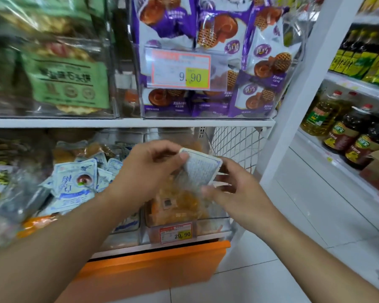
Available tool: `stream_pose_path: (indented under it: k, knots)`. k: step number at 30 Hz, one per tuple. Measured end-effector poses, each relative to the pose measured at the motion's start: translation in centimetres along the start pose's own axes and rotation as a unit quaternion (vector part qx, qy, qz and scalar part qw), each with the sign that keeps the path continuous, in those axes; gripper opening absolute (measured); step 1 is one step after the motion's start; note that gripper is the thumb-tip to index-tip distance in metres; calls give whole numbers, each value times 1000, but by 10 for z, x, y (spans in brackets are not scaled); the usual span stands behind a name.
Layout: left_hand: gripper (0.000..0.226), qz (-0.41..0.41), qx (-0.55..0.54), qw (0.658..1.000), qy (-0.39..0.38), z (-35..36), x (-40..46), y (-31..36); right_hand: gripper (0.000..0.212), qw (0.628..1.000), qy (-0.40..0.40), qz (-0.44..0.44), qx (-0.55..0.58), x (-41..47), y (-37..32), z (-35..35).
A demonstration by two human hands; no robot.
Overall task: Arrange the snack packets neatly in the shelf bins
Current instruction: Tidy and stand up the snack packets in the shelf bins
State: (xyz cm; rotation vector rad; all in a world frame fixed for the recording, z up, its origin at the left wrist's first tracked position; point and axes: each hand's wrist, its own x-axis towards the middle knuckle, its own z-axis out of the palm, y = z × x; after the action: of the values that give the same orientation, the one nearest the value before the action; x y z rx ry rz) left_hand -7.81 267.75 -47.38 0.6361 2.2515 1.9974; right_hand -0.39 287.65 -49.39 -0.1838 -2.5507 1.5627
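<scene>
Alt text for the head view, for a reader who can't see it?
Both hands, left hand and right hand, hold a small clear packet with a white printed back above a clear plastic shelf bin of orange snack packets. Above, another clear bin holds purple-and-white waffle snack packets.

Two hands (153, 169), one held packet (197, 169), two price tags (179, 71)

This is a shop: shelves (129, 122) carry clear bins (206, 115) of snack packets (223, 29), price tags (181, 69) and oil bottles (319, 114).
</scene>
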Motion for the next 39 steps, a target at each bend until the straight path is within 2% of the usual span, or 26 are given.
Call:
stream_pose_path:
  k: [4,8,11,13,14,15,17,18,20,22,23,26,28,30,31,34,35,37,39]
  knots:
    - [8,-45,-52,997,22,-19,-32,7,26,998,-41,-39,-7,-7,-31,26]
    - [18,-118,-7,992,-33,-58,-60,9,16,991,-119,-66,0,-16,-58,57]
    - [23,-130,-7,991,42,-98,-70,8,12,987,-152,-35,48,-15,-74,81]
    - [29,-107,41,988,103,-125,-70,7,11,991,-123,-27,39,-5,-80,87]
    - [34,-98,99,983,121,-136,-68,4,12,995,-98,-30,14,2,-80,86]
    - [43,-92,184,971,126,-143,-67,0,15,997,-72,-33,-2,9,-78,81]
    - [65,-87,381,913,114,-152,-63,-14,24,999,-15,-38,-12,23,-65,71]
    - [74,-79,444,886,109,-151,-63,-22,29,999,0,-43,-32,29,-56,66]
    - [84,-25,496,864,79,-144,-65,-36,38,989,-15,-77,-122,33,-36,55]
    - [80,72,514,855,16,-132,-65,-45,43,973,-79,-81,-200,35,-21,48]
    - [74,105,512,852,-20,-123,-65,-47,50,965,-121,-51,-226,34,-17,47]
    - [55,101,419,898,-91,-94,-62,-49,98,932,-235,25,-275,41,1,48]
    - [54,64,387,913,-116,-80,-57,-55,109,919,-275,23,-281,46,9,50]
    - [55,70,390,911,-114,-76,-53,-63,103,909,-275,1,-313,54,12,49]
    - [54,75,389,912,-110,-77,-52,-65,91,903,-251,-18,-349,59,14,47]
    - [52,85,393,910,-104,-79,-51,-70,37,877,-126,-107,-451,76,24,44]
    - [51,93,396,908,-102,-78,-51,-72,27,872,-93,-112,-468,78,28,46]
    - [50,109,399,905,-96,-76,-50,-75,23,890,-76,-111,-435,83,34,48]
    - [48,118,405,902,-91,-75,-47,-78,44,941,-154,-67,-294,85,32,49]
